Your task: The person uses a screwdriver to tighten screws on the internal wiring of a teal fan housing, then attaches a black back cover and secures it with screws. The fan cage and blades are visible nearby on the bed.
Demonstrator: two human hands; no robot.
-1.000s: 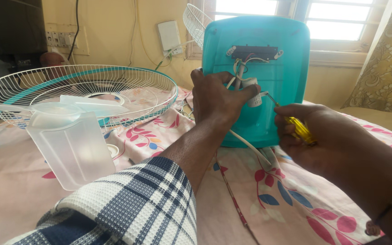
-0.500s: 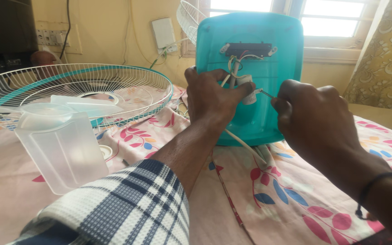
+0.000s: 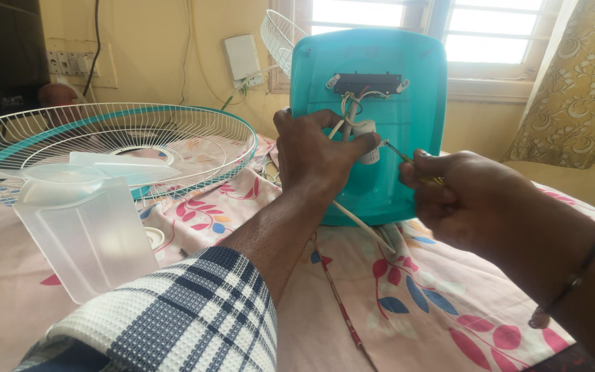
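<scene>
A teal plastic fan base (image 3: 408,89) stands on edge on the floral cloth, its underside facing me with a black terminal strip and wires. My left hand (image 3: 315,155) grips a small white cylinder, a capacitor (image 3: 368,141), against the base. My right hand (image 3: 466,196) holds a thin screwdriver (image 3: 397,151) with its tip pointed at the capacitor. A white cable (image 3: 363,227) runs down from the base onto the cloth.
A white and teal fan grille (image 3: 105,141) lies at the left with translucent fan blades (image 3: 87,227) in front of it. A second grille (image 3: 277,34) leans behind the base. Wall sockets, a window and a yellow curtain (image 3: 580,89) are at the back.
My right hand has turned and drawn back slightly, and the screwdriver's metal tip now shows pointing at the capacitor. My left hand keeps its grip.
</scene>
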